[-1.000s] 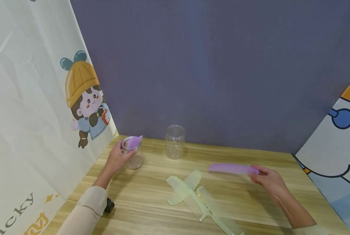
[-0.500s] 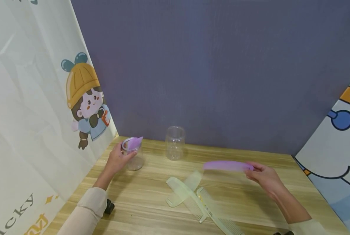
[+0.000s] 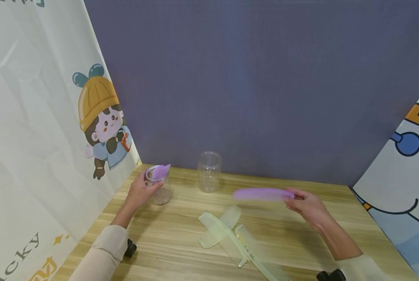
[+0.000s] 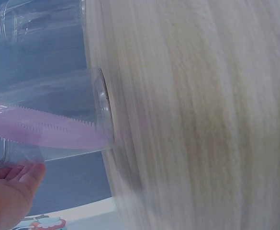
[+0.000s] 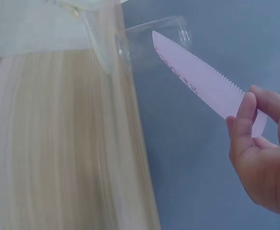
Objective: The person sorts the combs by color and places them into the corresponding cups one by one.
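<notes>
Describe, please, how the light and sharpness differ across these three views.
Head view: even light, soft shadows on the table, teeth of the purple comb in the right hand hard to make out; left wrist view: bluish cast, hazy wood grain, table edge bowed; right wrist view: same comb's teeth distinct, pale green comb at upper left soft.

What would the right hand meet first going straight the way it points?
Likely the empty clear jar, touched by the purple comb the right hand holds; depth is unclear, so it might pass in front.
</notes>
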`<state>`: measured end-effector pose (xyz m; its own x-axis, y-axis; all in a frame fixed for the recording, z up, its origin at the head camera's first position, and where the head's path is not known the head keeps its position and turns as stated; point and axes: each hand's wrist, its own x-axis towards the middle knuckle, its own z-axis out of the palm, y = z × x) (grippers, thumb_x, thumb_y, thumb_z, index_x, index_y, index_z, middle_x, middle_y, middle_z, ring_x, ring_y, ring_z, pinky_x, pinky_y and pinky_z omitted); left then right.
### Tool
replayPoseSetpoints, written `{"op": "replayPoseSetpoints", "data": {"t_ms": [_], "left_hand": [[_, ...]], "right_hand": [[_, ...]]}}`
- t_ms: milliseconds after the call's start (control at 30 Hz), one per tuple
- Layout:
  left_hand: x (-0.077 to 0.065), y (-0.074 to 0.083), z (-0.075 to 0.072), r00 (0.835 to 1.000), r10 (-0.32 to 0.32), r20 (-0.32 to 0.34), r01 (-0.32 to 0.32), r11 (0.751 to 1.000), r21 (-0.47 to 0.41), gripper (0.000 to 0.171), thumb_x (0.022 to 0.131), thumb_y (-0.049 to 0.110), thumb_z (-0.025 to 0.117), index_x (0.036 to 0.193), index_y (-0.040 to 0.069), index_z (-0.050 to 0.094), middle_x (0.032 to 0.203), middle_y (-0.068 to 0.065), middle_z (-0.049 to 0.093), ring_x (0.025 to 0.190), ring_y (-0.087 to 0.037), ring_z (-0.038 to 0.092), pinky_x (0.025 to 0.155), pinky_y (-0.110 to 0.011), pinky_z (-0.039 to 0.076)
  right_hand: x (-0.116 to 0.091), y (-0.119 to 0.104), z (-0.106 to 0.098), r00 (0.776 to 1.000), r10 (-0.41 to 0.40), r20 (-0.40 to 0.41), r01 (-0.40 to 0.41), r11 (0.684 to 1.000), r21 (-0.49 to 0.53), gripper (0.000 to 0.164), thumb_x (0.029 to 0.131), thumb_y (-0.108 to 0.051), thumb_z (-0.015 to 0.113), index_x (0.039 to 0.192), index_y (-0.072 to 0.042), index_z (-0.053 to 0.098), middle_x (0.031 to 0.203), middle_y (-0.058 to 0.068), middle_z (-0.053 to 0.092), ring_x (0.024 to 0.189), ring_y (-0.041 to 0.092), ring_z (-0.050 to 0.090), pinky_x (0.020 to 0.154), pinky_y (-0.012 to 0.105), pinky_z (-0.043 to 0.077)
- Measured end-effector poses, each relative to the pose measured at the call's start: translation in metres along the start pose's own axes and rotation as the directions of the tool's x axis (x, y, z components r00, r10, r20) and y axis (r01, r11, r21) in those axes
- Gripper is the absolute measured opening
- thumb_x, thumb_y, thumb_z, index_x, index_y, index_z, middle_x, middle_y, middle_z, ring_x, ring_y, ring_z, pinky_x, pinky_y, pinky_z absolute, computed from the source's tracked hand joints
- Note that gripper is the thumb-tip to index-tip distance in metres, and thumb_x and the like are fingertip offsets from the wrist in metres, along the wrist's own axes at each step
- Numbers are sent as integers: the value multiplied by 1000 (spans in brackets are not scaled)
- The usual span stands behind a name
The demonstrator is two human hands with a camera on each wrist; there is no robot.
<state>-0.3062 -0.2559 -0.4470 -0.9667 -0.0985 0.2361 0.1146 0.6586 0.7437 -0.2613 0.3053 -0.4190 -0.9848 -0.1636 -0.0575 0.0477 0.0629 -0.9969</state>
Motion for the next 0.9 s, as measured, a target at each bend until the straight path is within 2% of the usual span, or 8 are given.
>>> {"op": "replayPoseSetpoints", "data": {"t_ms": [267, 467, 600, 900], "left_hand": [[0, -1, 0, 1000, 2, -1, -2, 1000, 1, 86, 91, 40, 75, 151, -7, 34, 141, -31, 50, 132, -48, 50, 111, -61, 43], [1, -1, 0, 1000, 8, -7, -8, 1000, 8, 86, 91, 39, 75, 151, -7, 34, 142, -31, 50, 132, -48, 50, 111, -61, 43], [2, -1, 1, 1000, 13, -12, -13, 1000, 11, 86, 91, 39, 75, 151, -8, 34, 142, -32, 50, 132, -48, 50, 111, -61, 43], [1, 1, 0, 1000, -11, -1, 11, 1000, 14, 88, 91, 41, 75, 152, -7, 33, 144, -31, 48, 133, -48, 49, 111, -61, 43]], "right_hand": [[7, -11, 18, 1000, -23, 7, 22, 998, 52, 69, 96, -1, 67, 149, 20, 29, 104, -10, 70, 95, 3, 69, 83, 18, 59], [14, -19, 29, 1000, -20, 10, 20, 998, 56, 66, 97, 0, 64, 150, 18, 30, 106, -13, 67, 98, 1, 66, 84, 16, 58], [19, -27, 34, 999, -33, 28, 31, 996, 79, 64, 97, 0, 64, 151, 15, 33, 108, -10, 67, 98, 2, 66, 84, 16, 58], [31, -43, 48, 998, -39, 44, 34, 992, 118, 69, 97, -2, 65, 153, 14, 28, 106, -11, 69, 94, 1, 67, 82, 16, 58]]}}
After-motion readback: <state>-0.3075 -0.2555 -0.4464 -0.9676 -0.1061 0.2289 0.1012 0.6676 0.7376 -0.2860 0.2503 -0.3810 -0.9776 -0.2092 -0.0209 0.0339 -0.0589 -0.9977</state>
